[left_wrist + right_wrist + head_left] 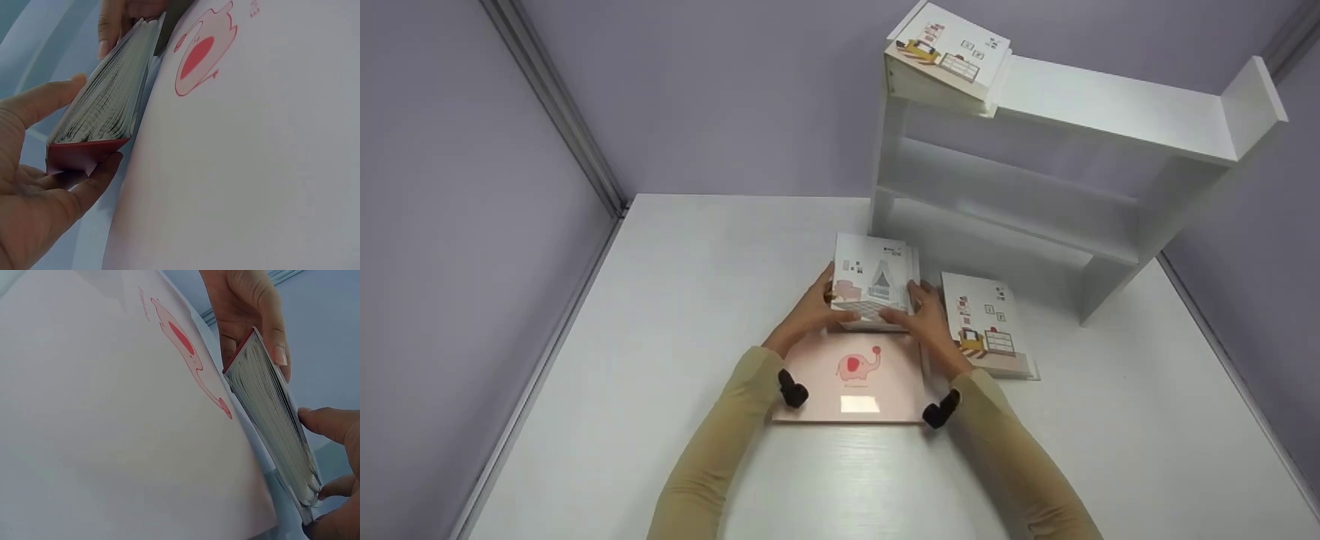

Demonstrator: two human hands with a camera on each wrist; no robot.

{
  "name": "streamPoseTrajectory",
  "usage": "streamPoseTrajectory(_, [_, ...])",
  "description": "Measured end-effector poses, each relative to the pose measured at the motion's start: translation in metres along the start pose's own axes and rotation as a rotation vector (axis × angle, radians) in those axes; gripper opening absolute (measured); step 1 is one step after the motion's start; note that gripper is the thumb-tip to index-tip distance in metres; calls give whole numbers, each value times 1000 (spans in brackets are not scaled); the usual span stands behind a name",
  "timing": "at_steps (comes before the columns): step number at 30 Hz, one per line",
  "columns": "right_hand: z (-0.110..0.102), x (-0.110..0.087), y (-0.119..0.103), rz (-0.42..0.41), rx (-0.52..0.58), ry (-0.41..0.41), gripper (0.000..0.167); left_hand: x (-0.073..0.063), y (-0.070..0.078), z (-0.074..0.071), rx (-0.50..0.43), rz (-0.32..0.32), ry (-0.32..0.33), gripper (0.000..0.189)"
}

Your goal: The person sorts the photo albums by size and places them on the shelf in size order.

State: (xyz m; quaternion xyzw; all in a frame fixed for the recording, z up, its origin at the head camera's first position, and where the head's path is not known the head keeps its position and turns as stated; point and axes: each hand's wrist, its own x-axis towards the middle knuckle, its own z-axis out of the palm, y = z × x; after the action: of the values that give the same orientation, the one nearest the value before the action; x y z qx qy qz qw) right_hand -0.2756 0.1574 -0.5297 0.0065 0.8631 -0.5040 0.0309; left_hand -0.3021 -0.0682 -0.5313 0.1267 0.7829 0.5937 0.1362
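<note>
Head view: small book w/ crib cover (874, 283) is gripped btw both hands, just beyond the far edge of the pink elephant book (851, 379), which lies flat on the bench (660, 315); left hand (808, 313) on its left side, right hand (924, 322) on its right, so it sits squarely btw the fingers, both hands about equally near; its long axis runs away from the person, toward the white shelf unit (1110, 112); a third book w/ dresser cover (986, 324) lies flat on the bench just right of the elephant book; another book (949, 52) rests atop the shelf unit.

Left wrist view: left hand (34, 185) curls round the small book (107, 101), thumb on one cover, fingers (95, 177) under the red spine; near edge tilted up off the elephant book (236, 157); page block faces the cam.

Right wrist view: right hand (332, 439) pinches the small book (275, 422) at its corner, fingers bent; opposite hand holds the far end; book stands on edge, beside and seemingly touching the elephant book (112, 427).
</note>
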Motion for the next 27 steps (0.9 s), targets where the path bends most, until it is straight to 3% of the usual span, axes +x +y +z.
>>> streamPoseTrajectory(15, [-8,-6,-3,-2,12,1,96,-2,9,4,79,11,33,115])
streamPoseTrajectory(27, [-14,-9,-7,-56,12,45,94,-1,16,6,16,75,7,115])
